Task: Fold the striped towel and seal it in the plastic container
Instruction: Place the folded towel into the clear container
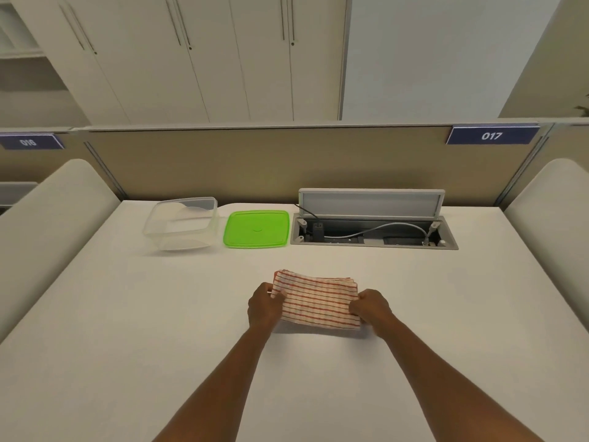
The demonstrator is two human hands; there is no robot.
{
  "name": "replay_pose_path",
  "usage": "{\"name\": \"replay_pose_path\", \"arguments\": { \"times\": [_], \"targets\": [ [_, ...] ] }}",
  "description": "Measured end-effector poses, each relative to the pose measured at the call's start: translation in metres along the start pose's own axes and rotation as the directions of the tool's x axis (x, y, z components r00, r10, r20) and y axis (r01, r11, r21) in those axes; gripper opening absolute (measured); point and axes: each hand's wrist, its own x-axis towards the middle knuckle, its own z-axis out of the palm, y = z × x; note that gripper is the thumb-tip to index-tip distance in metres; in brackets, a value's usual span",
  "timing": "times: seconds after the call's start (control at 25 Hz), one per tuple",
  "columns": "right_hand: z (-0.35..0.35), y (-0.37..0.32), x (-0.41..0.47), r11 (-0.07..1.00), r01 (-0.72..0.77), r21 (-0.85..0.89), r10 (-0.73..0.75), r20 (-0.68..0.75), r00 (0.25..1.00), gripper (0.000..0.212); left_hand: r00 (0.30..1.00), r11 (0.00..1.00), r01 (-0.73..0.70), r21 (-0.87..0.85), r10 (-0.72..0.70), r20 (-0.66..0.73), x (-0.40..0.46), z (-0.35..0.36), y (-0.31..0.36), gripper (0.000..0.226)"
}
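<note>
The striped towel [318, 299], white with red lines, lies folded into a small thick rectangle on the white table [127, 330], in the middle. My left hand [264, 306] grips its left edge and my right hand [371, 307] grips its right edge, fingers curled over the cloth. Farther back and to the left stands the clear plastic container [181, 223], open and with nothing in it. Its green lid [256, 229] lies flat on the table just right of it.
An open cable box [373, 232] with a raised flap and cables is sunk into the table at the back right. A beige divider panel [255, 161] closes the far edge. Padded side panels rise at the left and right.
</note>
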Motion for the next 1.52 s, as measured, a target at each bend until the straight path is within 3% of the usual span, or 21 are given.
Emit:
{"name": "replay_pose_path", "arguments": {
  "times": [0.24,0.64,1.04,1.52],
  "targets": [
    [0.012,-0.023,-0.001,0.994,0.106,0.019,-0.107,0.037,0.994,0.012,0.992,0.993,-0.113,0.026,0.115,-0.051,0.0,-0.041,-0.01,0.023],
    [0.067,-0.089,-0.002,0.973,0.218,0.07,-0.216,-0.039,0.976,0.027,0.976,0.981,-0.165,0.107,0.178,-0.124,0.051,-0.104,-0.031,0.023],
    [0.143,-0.207,0.002,0.896,0.422,0.134,-0.398,-0.173,0.901,0.031,0.933,0.97,-0.226,0.089,0.242,-0.267,0.142,-0.206,-0.05,0.021],
    [0.236,-0.331,0.04,0.876,0.462,0.136,-0.431,-0.207,0.878,0.032,0.926,0.978,-0.203,0.052,0.209,-0.314,0.259,-0.301,-0.072,0.025]
  ]
}}
